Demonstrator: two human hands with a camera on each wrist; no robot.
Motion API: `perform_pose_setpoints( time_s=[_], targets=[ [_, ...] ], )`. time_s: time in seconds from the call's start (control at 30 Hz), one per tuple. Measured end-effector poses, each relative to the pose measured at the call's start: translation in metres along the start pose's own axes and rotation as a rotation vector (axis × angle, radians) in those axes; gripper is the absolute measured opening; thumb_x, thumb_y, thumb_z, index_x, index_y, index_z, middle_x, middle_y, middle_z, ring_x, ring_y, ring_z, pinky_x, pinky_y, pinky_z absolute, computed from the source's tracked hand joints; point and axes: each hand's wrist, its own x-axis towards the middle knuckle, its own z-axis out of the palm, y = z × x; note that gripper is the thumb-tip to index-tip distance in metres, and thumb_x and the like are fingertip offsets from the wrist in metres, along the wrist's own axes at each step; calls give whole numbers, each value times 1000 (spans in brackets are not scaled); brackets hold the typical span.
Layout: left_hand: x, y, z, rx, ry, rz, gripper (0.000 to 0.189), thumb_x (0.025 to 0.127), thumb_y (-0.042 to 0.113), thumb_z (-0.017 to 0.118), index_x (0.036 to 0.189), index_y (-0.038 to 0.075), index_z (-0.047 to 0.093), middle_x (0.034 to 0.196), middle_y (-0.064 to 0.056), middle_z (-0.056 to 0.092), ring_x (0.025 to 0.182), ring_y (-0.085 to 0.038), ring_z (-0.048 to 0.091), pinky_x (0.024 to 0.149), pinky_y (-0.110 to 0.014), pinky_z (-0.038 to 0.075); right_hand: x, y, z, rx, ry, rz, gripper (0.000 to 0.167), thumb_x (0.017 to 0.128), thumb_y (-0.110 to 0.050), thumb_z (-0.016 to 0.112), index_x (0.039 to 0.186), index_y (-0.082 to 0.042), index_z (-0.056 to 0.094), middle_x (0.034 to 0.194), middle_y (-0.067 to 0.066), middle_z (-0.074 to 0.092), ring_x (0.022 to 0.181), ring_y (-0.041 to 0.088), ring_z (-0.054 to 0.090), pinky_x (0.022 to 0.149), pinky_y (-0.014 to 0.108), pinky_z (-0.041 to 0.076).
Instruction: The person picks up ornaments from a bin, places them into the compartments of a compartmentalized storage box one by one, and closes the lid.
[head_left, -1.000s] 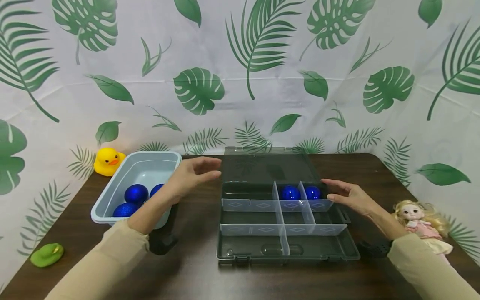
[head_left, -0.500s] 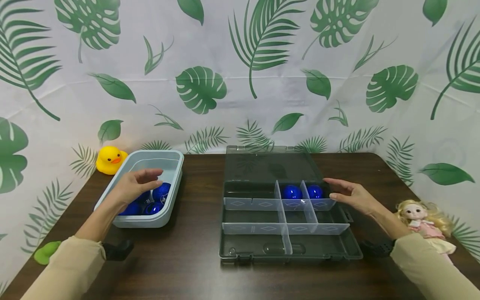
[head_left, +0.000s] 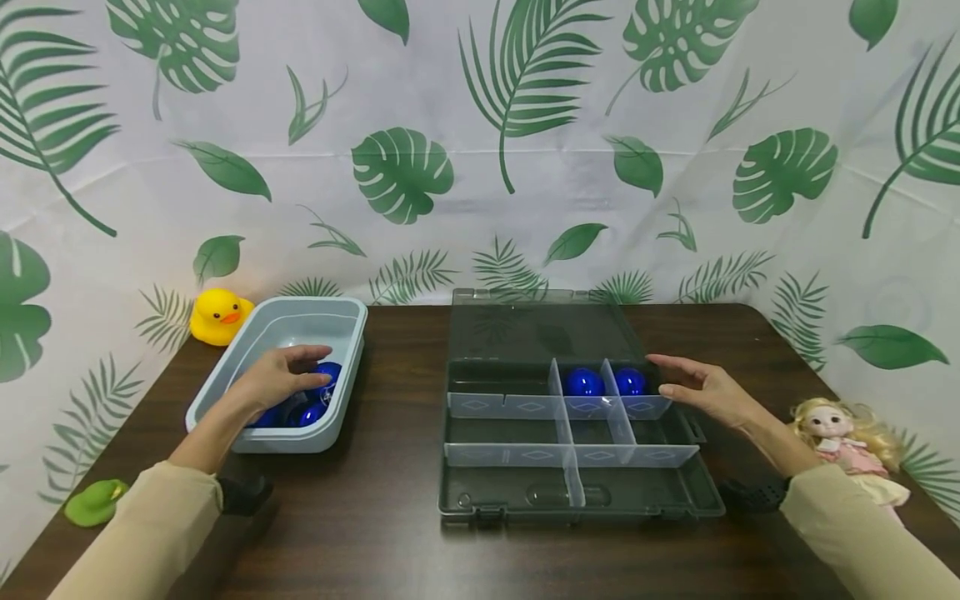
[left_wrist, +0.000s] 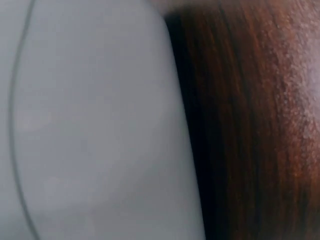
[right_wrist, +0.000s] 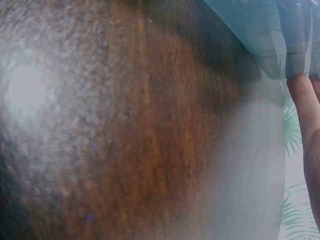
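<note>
My left hand (head_left: pixel 276 379) is over the pale blue basin (head_left: pixel 348 417), fingers extended to the right. Its thumb overlaps a blue ball ornament (head_left: pixel 330 368) in the head view, and other shiny blue balls (head_left: pixel 312 414) lie below, partly hidden by the hand. The basin's wall (left_wrist: pixel 105 120) fills much of the left wrist view. At the right side of the dark see-through compartment box (head_left: pixel 510 504), my right hand (head_left: pixel 708 393) rests with straight fingers at its edge; a fingertip (right_wrist: pixel 299 82) meets the box in the right wrist view. Two blue balls (head_left: pixel 585 383) sit in separate back compartments.
The box's lid (head_left: pixel 540 325) is raised at the back. A yellow rubber duck (head_left: pixel 220 317) stands behind the basin, a green duck (head_left: pixel 95 502) at front left. A doll (head_left: pixel 843 450) lies beyond the right forearm. A leaf-print cloth (head_left: pixel 480 208) hangs behind the table (head_left: pixel 375 533).
My left hand has moved left from beside the box to over the basin, then slightly lower toward the balls. The right hand has stayed at the box's edge.
</note>
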Motion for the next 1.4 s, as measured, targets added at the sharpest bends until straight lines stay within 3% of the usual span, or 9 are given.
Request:
perform_pose_setpoints(
  time_s=[0.23,0.47,0.7,0.9,1.1,1.27,1.4],
  targets=[
    [-1,0,-1,81,-30,-18,63,89,29,65,139,-2,42,141,-33,34,120,-45,37,102,-63,25,0,0,1,4,-2,17,50,94,-16,58,139,1,42,140,29,40,107,-16,45,82,12,46],
    [-4,3,-3,54,-17,-71,69,90,39,61,143,2,37,145,-32,29,124,-47,32,103,-66,23,0,0,1,2,0,8,50,94,-16,58,138,2,42,140,30,40,107,-16,46,82,12,46],
    [-13,17,-9,17,102,1,72,92,44,56,144,-1,32,139,-33,38,123,-47,43,103,-58,32,0,0,0,-8,2,12,50,94,-16,58,138,2,42,139,30,41,105,-16,47,82,12,46],
    [-18,41,-6,-61,205,66,68,93,42,55,145,3,34,142,-28,40,120,-43,49,102,-52,37,0,0,-1,-24,6,9,50,94,-16,58,138,2,42,139,29,42,106,-18,43,83,10,44],
    [-13,74,16,-222,209,118,67,92,38,59,145,7,35,146,-23,36,123,-38,48,101,-46,40,-1,0,-1,-14,7,9,50,94,-16,58,138,2,42,139,30,41,106,-18,43,83,10,44],
    [2,97,48,-306,207,160,60,90,30,63,141,7,42,142,-19,44,124,-33,50,99,-43,44,-1,-2,0,8,3,17,50,94,-16,57,138,2,41,140,30,40,107,-17,44,83,11,44],
    [15,108,77,-341,212,198,52,90,23,65,136,6,49,134,-19,52,119,-32,54,95,-43,47,-1,-2,1,12,4,16,50,94,-17,57,138,2,41,140,30,40,107,-17,44,83,11,44]
  ],
)
